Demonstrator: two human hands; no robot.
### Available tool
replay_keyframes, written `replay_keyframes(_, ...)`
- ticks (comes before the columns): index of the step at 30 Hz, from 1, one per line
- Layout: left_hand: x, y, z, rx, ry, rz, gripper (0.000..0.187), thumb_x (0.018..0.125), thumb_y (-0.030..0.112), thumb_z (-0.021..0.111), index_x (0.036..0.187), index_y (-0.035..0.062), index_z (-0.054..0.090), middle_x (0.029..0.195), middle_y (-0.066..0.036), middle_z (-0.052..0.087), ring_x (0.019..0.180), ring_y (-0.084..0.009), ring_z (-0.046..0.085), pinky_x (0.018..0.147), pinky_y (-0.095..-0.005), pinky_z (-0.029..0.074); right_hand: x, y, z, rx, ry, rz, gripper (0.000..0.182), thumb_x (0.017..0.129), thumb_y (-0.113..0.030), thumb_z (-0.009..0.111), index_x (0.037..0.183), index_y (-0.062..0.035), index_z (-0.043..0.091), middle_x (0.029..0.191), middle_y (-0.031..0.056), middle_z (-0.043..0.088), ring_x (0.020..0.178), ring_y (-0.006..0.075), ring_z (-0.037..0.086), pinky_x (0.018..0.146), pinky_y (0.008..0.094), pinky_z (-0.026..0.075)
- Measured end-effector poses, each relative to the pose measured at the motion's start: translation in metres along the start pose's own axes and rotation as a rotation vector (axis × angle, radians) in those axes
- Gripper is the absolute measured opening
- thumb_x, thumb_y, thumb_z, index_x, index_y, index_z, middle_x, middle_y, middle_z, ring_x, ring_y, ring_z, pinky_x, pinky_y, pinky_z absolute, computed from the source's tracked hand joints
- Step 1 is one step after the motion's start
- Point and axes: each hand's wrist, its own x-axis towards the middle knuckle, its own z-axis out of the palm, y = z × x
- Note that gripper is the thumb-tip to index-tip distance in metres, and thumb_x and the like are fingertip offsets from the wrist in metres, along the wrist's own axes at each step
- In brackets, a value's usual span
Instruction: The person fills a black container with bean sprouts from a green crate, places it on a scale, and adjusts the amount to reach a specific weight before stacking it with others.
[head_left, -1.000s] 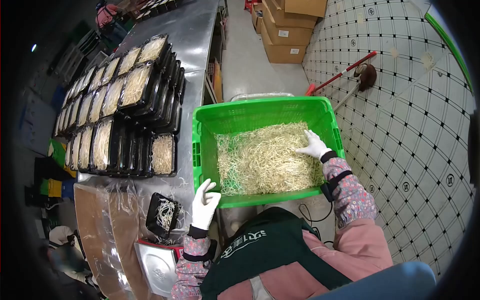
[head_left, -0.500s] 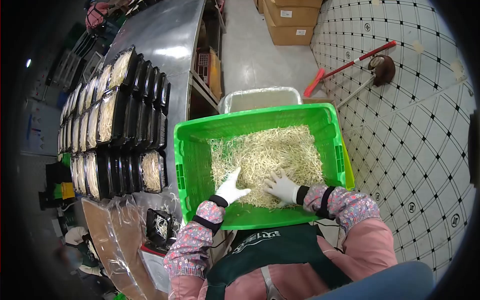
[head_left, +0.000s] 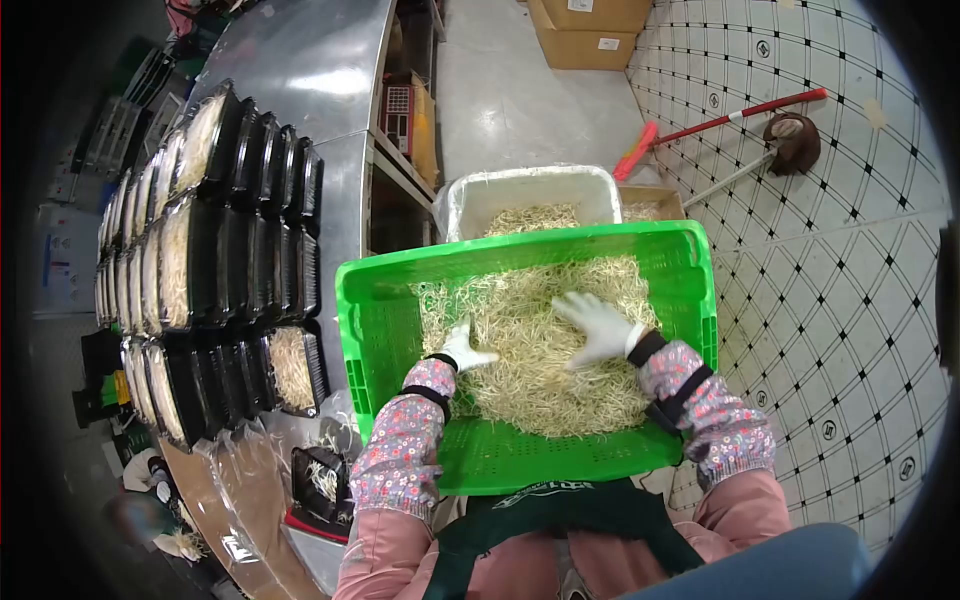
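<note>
A green plastic crate (head_left: pixel 530 468) holds a wide heap of pale bean sprouts (head_left: pixel 545 390). My left hand (head_left: pixel 466 350), in a white glove, touches the left part of the heap with thumb and fingers apart. Over the right part lies my right hand (head_left: pixel 600 328), also gloved, its fingers spread on the sprouts. Neither hand is closed around any of them. Some fingertips of the left hand are sunk in the sprouts and hard to see.
Stacked black trays of sprouts (head_left: pixel 205 260) stand on the metal table (head_left: pixel 290 60) at left. A black tray with a few sprouts (head_left: pixel 318 480) sits nearer. Behind the crate is a white tub (head_left: pixel 535 185). A red-handled broom (head_left: pixel 740 115) lies on the right.
My right hand has moved up and to the right over the sprouts. The view has shifted, and the white tub behind the crate now shows sprouts inside.
</note>
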Motion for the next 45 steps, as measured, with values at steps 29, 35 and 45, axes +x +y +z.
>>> replay_keyframes(29,-0.06,0.004,0.084,-1.461,-0.126,0.077,0.056,0.086,0.019,0.07,0.133,0.0026,0.046,0.122,-0.019,0.062,0.101,-0.0321,0.065,0.085,-0.0405,0.055,-0.049,-0.018,-0.038,0.207,0.129,0.099,0.066,0.07,-0.027,0.073,0.133,-0.0172,0.054,0.121,0.014,0.057,0.108,0.0363,0.059,0.091,0.0446,0.051)
replay_keyframes(35,-0.161,0.152,0.057,-1.246,-0.321,-0.281,0.093,0.087,0.031,0.074,0.152,0.0047,0.013,0.143,-0.02,0.044,0.124,-0.0383,0.051,0.086,-0.0509,0.055,-0.023,-0.028,-0.03,-0.002,-0.118,-0.061,0.109,0.062,-0.045,0.084,0.152,-0.0211,0.028,0.153,0.0207,0.033,0.135,0.0416,0.04,0.11,0.0486,0.037)
replay_keyframes(45,-0.038,0.131,-0.005,-0.077,0.462,0.507,0.078,0.092,0.042,0.062,0.146,-0.0042,0.032,0.144,-0.03,0.041,0.135,-0.0393,0.04,0.114,-0.0404,0.031,0.036,0.076,0.003,0.166,0.128,0.428,0.086,0.084,-0.065,0.056,0.143,-0.004,0.043,0.141,0.0247,0.048,0.131,0.0382,0.045,0.109,0.0419,0.036)
